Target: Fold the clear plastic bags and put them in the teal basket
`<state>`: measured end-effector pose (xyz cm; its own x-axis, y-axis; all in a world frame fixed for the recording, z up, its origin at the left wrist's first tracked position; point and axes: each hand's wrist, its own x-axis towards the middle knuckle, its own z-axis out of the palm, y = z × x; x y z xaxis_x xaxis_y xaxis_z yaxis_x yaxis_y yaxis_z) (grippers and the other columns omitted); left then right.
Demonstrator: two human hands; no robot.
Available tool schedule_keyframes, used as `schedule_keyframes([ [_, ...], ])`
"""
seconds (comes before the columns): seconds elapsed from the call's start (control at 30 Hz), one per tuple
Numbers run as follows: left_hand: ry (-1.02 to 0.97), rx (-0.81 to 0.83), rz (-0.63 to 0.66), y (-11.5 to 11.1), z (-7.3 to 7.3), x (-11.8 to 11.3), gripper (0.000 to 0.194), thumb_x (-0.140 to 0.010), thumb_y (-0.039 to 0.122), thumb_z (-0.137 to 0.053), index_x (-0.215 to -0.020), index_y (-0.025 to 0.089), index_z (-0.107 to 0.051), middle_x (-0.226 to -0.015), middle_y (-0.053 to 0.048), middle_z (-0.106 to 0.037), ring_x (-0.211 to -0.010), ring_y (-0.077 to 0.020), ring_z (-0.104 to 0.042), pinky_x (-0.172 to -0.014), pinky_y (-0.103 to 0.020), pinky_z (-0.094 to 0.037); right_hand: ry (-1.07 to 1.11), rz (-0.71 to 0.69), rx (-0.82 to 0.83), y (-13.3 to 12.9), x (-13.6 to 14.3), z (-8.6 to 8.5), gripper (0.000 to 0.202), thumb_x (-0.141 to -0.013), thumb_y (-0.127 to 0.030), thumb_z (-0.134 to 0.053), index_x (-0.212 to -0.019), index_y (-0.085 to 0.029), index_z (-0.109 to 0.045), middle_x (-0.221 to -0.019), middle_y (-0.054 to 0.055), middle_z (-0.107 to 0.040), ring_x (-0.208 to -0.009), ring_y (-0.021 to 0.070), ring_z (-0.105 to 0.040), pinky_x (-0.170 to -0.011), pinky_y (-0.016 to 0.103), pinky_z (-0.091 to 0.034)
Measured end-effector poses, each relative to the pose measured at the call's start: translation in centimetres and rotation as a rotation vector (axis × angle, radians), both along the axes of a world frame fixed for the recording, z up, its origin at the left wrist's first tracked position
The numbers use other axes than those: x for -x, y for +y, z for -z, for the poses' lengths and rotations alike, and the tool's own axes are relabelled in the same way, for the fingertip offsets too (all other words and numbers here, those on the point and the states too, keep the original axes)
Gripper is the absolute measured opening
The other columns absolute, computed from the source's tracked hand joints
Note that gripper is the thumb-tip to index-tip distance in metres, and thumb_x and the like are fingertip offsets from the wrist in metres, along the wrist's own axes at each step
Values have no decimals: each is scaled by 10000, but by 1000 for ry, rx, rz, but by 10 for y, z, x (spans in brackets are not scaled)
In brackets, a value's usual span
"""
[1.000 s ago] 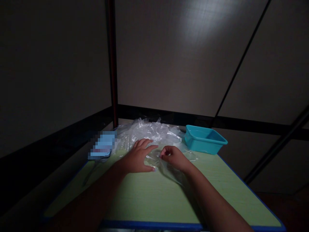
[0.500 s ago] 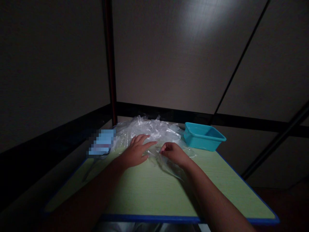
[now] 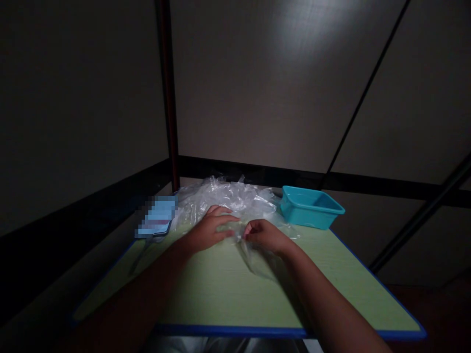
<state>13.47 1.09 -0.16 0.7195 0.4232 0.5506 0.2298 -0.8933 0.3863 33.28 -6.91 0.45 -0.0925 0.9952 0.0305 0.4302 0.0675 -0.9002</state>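
Note:
My right hand (image 3: 265,236) pinches the edge of a clear plastic bag (image 3: 262,264), which hangs below the fingers over the table. Just left of it, my left hand (image 3: 211,229) has its fingers apart, with the thumb and fingertips pointing at the pinched edge. Whether the left thumb touches the plastic I cannot tell. Behind both hands lies a heap of crumpled clear plastic bags (image 3: 224,193).
A turquoise plastic basin (image 3: 311,215) stands at the table's back right. At the left edge lies a phone-like device with a blurred screen (image 3: 158,215). The light green table (image 3: 221,299) has a blue rim, and panelled walls (image 3: 250,98) rise behind it.
My left hand's thumb has moved right, closer to the right hand's fingertips. The right hand keeps its pinch, and the bag below it has shifted slightly.

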Motion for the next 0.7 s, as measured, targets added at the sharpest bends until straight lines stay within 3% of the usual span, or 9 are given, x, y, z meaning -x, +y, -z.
schedule_keyframes([
  [0.1, -92, 218, 65, 2, -8, 2, 207, -785, 351, -587, -867, 193, -691, -970, -62, -625, -971, -202, -526, -897, -320, -382, -13, -63, 11, -2, 1, 0, 85, -574, -184, -583, -643, -135, -580, -619, -8, -571, -571, 97, -479, -559, 211, -353],
  [0.2, -107, 457, 62, 2, -15, 7, 250, -768, 371, -584, -758, 139, -676, -793, -44, -650, -797, -185, -579, -744, -274, -436, 2, -83, 16, -2, 2, 1, 128, -624, -236, -585, -709, -141, -575, -630, -19, -549, -555, 88, -454, -533, 204, -336],
  [0.37, -113, 662, 31, 0, -22, 14, 320, -786, 412, -540, -788, 122, -677, -776, -44, -665, -750, -179, -588, -669, -256, -430, -149, 8, -67, -1, 0, 1, 185, -763, -329, -495, -735, -152, -545, -591, -33, -486, -531, 85, -410, -501, 194, -302],
  [0.53, -68, 879, 195, -2, -20, 16, 427, -844, 479, -438, -822, 117, -663, -831, -81, -689, -767, -182, -628, -737, -283, -439, -510, 61, -167, 0, -2, 2, 172, -811, -249, -439, -762, -153, -573, -671, 6, -570, -616, 110, -474, -553, 200, -314],
  [0.7, 31, 994, 250, -2, -17, 15, 552, -861, 571, -324, -935, 110, -618, -744, -78, -682, -500, -133, -603, -521, -248, -434, -689, 107, -149, -2, -3, 2, 131, -764, -184, -490, -817, -159, -607, -764, 50, -627, -664, 129, -498, -582, 212, -300],
])
